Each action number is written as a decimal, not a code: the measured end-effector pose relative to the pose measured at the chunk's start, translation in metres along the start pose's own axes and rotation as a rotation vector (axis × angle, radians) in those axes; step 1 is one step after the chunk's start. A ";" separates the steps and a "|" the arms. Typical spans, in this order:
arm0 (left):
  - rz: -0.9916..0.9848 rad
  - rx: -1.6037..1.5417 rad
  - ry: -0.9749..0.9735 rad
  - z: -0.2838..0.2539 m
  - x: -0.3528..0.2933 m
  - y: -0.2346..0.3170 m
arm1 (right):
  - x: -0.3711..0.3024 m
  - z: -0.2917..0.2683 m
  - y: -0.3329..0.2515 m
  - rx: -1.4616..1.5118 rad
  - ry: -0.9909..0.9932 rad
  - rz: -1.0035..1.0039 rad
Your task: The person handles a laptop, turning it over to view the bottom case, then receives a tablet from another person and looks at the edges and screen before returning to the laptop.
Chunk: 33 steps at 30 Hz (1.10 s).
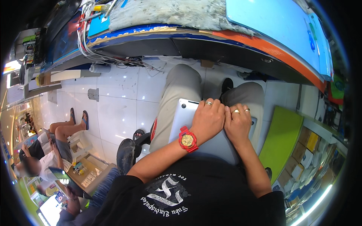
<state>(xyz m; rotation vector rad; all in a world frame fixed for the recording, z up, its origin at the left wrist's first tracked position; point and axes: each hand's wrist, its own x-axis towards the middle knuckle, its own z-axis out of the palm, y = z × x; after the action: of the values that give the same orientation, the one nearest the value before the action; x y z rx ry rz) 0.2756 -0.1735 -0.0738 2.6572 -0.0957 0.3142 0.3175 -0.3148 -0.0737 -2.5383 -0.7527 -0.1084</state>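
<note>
Fingers [217, 107] of two bare hands, left hand [207, 121] and right hand [238, 126], side by side and curled down at the far edge of one flat, silver-grey, round-cornered metal laptop [177, 122]. Knuckles up, tips hidden; cannot tell whether gripping the edge or only resting on it. Clock read from the laptop, 12 o'clock being away from the body. Laptop lying across two legs in grey-beige cloth trousers [181, 81], with one round dark foot [183, 106] showing at its 10 o'clock corner.

On the left hand, one metal ring [208, 103]; on the right hand, two. Around the left wrist, at the hand's 7 o'clock, one red plastic watch [188, 140] with a gold-coloured dial. At 6 o'clock, one black T-shirt [226, 188] with a pale print.

At 12 o'clock, well apart from the laptop, one long tabletop [169, 15] with a worn, mottled grey surface. Upon it, at 1 o'clock, one large light-blue mat [267, 19]; between 1 and 2 o'clock, two slim tools, one green-handled [312, 29] and one blue-handled [311, 40]. Near 10 o'clock, one bundle of white and red cables [83, 39] hanging over the edge; too tangled to count.

At 3 o'clock, one lime-green flat panel [281, 141]. Toward 9 o'clock, on white floor tiles [120, 86], one black sandal [139, 133]; farther out, one seated person in a white top [54, 164], with two dark flip-flops [86, 119].
</note>
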 end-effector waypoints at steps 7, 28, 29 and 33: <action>-0.004 -0.017 -0.001 -0.006 -0.013 -0.018 | -0.001 0.004 -0.001 0.002 -0.019 -0.065; -0.132 0.057 -0.104 -0.010 -0.031 -0.041 | -0.002 0.016 0.001 -0.019 -0.084 -0.146; -0.134 0.050 -0.118 -0.013 -0.031 -0.041 | -0.003 0.016 0.000 -0.018 -0.083 -0.145; -0.134 0.054 -0.093 -0.016 -0.035 -0.041 | -0.004 0.015 -0.006 -0.022 -0.076 -0.153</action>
<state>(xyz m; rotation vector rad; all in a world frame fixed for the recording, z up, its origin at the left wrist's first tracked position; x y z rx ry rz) 0.2436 -0.1287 -0.0858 2.7150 0.0629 0.1517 0.3103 -0.3051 -0.0846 -2.5148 -0.9811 -0.0715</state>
